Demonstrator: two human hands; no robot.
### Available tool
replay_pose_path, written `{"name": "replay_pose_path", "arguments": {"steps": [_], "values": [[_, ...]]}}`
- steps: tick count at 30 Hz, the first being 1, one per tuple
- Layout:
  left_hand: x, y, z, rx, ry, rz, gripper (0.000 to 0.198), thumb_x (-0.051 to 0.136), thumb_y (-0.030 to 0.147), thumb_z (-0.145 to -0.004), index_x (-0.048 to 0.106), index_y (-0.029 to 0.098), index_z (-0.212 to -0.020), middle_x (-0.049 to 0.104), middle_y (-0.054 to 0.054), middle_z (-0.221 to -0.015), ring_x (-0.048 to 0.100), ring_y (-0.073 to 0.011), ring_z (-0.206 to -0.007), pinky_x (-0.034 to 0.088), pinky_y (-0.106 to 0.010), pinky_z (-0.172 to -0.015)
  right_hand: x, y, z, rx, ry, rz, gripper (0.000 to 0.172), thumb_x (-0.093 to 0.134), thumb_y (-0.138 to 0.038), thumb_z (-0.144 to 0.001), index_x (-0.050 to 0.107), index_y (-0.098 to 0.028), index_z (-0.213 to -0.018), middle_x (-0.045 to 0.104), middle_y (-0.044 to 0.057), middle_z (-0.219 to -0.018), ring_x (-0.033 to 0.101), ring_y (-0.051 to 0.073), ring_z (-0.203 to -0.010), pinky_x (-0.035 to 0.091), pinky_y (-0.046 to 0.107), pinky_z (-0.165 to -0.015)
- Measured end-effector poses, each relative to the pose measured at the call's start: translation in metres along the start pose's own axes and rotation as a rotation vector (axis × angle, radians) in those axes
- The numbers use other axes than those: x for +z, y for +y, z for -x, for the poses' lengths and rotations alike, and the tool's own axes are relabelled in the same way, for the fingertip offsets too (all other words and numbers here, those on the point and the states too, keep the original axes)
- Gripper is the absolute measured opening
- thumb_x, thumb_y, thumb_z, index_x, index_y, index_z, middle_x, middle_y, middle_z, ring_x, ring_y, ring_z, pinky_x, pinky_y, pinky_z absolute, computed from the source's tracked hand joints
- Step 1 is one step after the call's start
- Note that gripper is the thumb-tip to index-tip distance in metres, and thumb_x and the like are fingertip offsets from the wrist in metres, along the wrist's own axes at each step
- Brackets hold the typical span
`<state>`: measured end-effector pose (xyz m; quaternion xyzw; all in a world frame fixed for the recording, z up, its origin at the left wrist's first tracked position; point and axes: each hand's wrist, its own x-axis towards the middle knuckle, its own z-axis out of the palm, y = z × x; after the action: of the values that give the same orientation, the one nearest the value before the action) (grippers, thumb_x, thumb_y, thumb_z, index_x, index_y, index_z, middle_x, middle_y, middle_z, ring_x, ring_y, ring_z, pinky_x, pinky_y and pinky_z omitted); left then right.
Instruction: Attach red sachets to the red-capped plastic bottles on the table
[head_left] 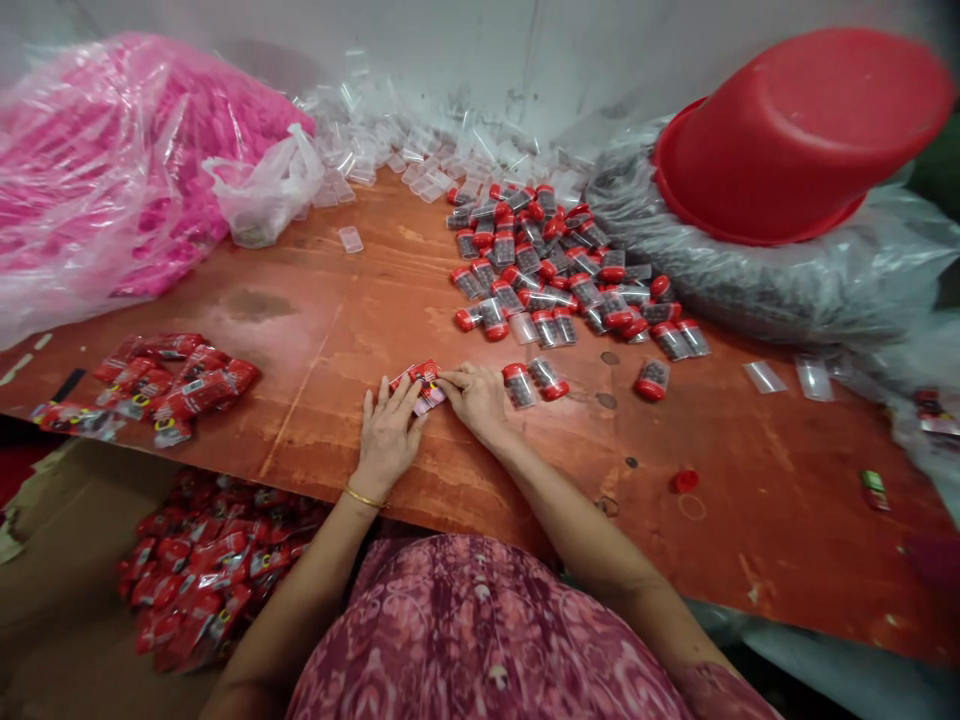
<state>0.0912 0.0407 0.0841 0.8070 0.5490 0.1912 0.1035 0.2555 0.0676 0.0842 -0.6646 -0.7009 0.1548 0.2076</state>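
One red packet (426, 374) (print illegible) touches left hand (390, 428) and right hand (480, 402).

Maroon and pink patterned top (450, 640), pale buttons (482, 592) down front, thin gold bangle (364, 499) on left wrist (375, 484)

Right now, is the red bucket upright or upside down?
Upside down: the bucket has its closed base facing up and its rim down on the grey bag.
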Motion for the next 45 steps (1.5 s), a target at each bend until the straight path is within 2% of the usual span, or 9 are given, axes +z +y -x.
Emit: {"name": "replay_pose_path", "arguments": {"steps": [6, 14, 18, 21, 24, 28, 33, 39, 45], "values": [[0.000, 0.002, 0.001, -0.009, -0.013, -0.001, 0.044, 0.042, 0.034, -0.089, 0.051, 0.020, -0.130, 0.047, -0.010, -0.139, 0.033, -0.0335, -0.134, 0.025, -0.058, -0.107, -0.001, 0.005, 0.001, -0.120, 0.055, -0.030, 0.036, 0.053, -0.044, -0.087, 0.065, -0.024, -0.114, 0.065, 0.007, -0.102, 0.058, 0.020, -0.092, 0.038, 0.032, -0.076], [0.000, 0.002, 0.001, -0.031, -0.028, 0.009, 0.048, 0.043, 0.032, -0.089, 0.046, 0.016, -0.134, 0.044, -0.012, -0.142, 0.031, -0.0338, -0.136, 0.024, -0.056, -0.109, 0.004, 0.010, -0.001, -0.077, 0.035, -0.066, 0.028, 0.048, -0.035, -0.092, 0.071, -0.027, -0.103, 0.068, 0.004, -0.084, 0.059, 0.017, -0.078, 0.038, 0.029, -0.071], [-0.007, 0.005, -0.001, -0.056, 0.063, 0.080, 0.045, 0.046, 0.035, -0.088, 0.054, 0.014, -0.127, 0.049, -0.015, -0.138, 0.033, -0.0346, -0.134, 0.025, -0.056, -0.108, 0.001, 0.007, 0.003, -0.111, 0.117, -0.122, 0.030, 0.044, -0.033, -0.093, 0.069, -0.025, -0.107, 0.068, 0.004, -0.096, 0.060, 0.016, -0.086, 0.039, 0.028, -0.075], [-0.016, 0.012, -0.010, -0.122, 0.189, 0.237, 0.044, 0.052, 0.039, -0.084, 0.061, 0.012, -0.118, 0.057, -0.017, -0.129, 0.044, -0.0330, -0.128, 0.034, -0.050, -0.104, -0.004, 0.003, 0.009, -0.145, 0.186, -0.131, 0.030, 0.044, -0.035, -0.093, 0.068, -0.026, -0.109, 0.068, 0.005, -0.102, 0.060, 0.017, -0.091, 0.039, 0.029, -0.078], [-0.020, 0.021, -0.026, -0.222, 0.171, 0.588, 0.038, 0.057, 0.044, -0.080, 0.068, 0.015, -0.101, 0.071, -0.012, -0.103, 0.065, -0.0249, -0.096, 0.049, -0.039, -0.087, -0.008, -0.003, 0.015, -0.163, 0.220, -0.142, 0.029, 0.047, -0.036, -0.092, 0.067, -0.027, -0.110, 0.068, 0.006, -0.106, 0.060, 0.018, -0.092, 0.038, 0.033, -0.083], [-0.017, 0.029, -0.044, -0.443, 0.183, 1.137, 0.035, 0.064, 0.048, -0.071, 0.069, 0.013, -0.073, 0.070, -0.005, -0.069, 0.062, -0.0146, -0.060, 0.051, -0.027, -0.061, -0.006, -0.008, 0.016, -0.026, 0.254, -0.526, 0.041, 0.055, -0.044, -0.084, 0.061, -0.022, -0.118, 0.066, 0.008, -0.107, 0.061, 0.017, -0.083, 0.044, 0.032, -0.079], [-0.015, 0.035, -0.050, -0.531, 0.203, 1.306, 0.036, 0.074, 0.045, -0.059, 0.067, 0.013, -0.070, 0.069, -0.003, -0.067, 0.058, -0.0112, -0.056, 0.048, -0.024, -0.057, -0.008, -0.009, 0.012, 0.176, 0.088, -1.091, 0.039, 0.063, -0.051, -0.070, 0.067, -0.018, -0.090, 0.069, 0.003, -0.081, 0.059, 0.015, -0.068, 0.048, 0.028, -0.065], [-0.009, 0.036, -0.047, -0.460, 0.154, 1.117, 0.033, 0.069, 0.047, -0.066, 0.066, 0.014, -0.068, 0.064, 0.000, -0.061, 0.053, -0.0113, -0.053, 0.042, -0.023, -0.053, -0.015, -0.011, 0.013, 0.228, 0.213, -1.025, 0.032, 0.058, -0.046, -0.074, 0.063, -0.018, -0.061, 0.060, -0.001, -0.058, 0.051, 0.013, -0.057, 0.042, 0.025, -0.057], [-0.015, 0.019, -0.051, -0.258, 0.104, 0.238, 0.025, 0.059, 0.039, -0.077, 0.067, 0.016, -0.071, 0.068, -0.009, -0.075, 0.061, -0.0238, -0.078, 0.045, -0.035, -0.075, -0.021, 0.001, 0.010, 0.297, 0.295, -0.946, 0.036, 0.055, -0.050, -0.075, 0.059, -0.019, -0.058, 0.055, -0.002, -0.054, 0.047, 0.012, -0.054, 0.037, 0.024, -0.054]]}}
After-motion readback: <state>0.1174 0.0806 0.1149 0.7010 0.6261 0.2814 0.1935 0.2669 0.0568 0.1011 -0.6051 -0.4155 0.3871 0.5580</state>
